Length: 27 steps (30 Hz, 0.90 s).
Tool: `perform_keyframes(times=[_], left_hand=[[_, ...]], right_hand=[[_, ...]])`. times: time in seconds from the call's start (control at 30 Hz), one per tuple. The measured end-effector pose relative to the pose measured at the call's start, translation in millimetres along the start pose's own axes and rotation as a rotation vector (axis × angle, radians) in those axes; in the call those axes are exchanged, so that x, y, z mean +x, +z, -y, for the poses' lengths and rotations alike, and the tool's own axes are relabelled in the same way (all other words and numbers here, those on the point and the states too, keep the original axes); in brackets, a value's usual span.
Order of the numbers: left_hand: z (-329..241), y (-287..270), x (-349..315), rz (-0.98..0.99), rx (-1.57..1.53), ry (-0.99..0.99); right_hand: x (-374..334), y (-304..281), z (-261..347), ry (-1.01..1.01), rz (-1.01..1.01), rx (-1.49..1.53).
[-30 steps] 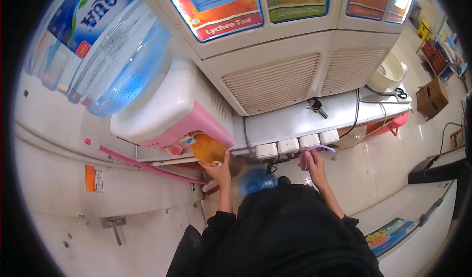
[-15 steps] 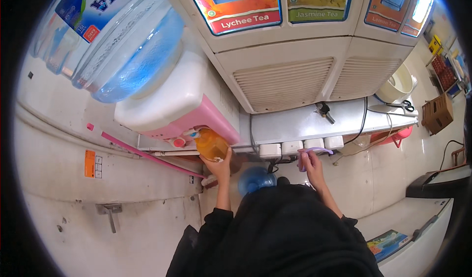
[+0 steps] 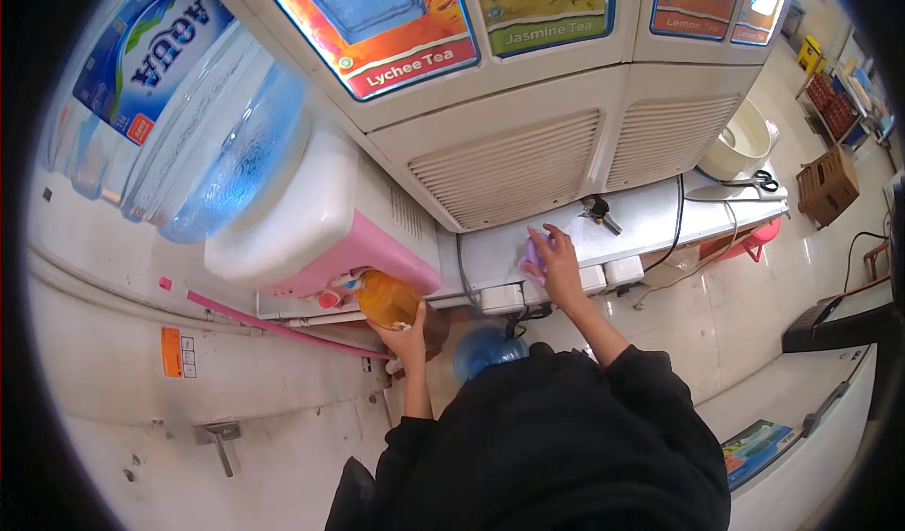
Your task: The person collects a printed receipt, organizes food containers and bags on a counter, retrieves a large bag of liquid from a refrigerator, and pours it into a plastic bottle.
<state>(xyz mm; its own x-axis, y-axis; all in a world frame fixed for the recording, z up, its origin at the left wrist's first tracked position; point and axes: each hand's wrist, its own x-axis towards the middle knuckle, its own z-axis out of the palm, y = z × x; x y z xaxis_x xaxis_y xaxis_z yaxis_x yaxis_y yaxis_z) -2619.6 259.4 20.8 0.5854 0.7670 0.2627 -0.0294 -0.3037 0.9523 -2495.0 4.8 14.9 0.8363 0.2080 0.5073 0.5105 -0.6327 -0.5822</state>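
My left hand (image 3: 406, 338) is wrapped round a clear jug of amber liquid (image 3: 385, 300), keeping it tilted against the pink front of a water dispenser (image 3: 330, 248), under its taps. Part of the jug is hidden by the hand. Over the edge of the white counter (image 3: 504, 241), my right hand (image 3: 558, 265) has its fingers closed round a thin purple lid-like piece (image 3: 530, 256). The fingers cover much of it, so its full shape and whether it touches the counter cannot be told.
A large blue water bottle (image 3: 226, 154) stands upside down on the dispenser. Behind the counter rises a beige drinks machine (image 3: 509, 163). Keys (image 3: 600, 212), white sockets (image 3: 501, 298), a knife (image 3: 726, 194), scissors (image 3: 765, 182) and a cream tub (image 3: 740, 144) lie rightward. Below is a blue container (image 3: 485, 350).
My right hand has moved up and left with the purple piece, from beyond the sockets to the counter edge. My left hand still holds the jug at the dispenser. The view has shifted slightly.
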Motion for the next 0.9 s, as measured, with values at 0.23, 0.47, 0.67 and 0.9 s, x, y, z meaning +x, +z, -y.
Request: perform_keyframes(times=[0.23,0.47,0.67,0.9], left_hand=[[1,-2,0,-0.006,0.033,0.006],[15,-4,0,-0.015,0.119,-0.013],[23,-8,1,0.014,0.123,0.007],[14,-7,2,0.028,0.129,0.038]], right_hand=[[-2,24,-8,-0.034,0.12,-0.062],[-9,31,-14,-0.1,0.089,-0.155],[-10,34,-15,-0.108,0.074,-0.156],[-9,36,-18,-0.111,0.076,-0.125]])
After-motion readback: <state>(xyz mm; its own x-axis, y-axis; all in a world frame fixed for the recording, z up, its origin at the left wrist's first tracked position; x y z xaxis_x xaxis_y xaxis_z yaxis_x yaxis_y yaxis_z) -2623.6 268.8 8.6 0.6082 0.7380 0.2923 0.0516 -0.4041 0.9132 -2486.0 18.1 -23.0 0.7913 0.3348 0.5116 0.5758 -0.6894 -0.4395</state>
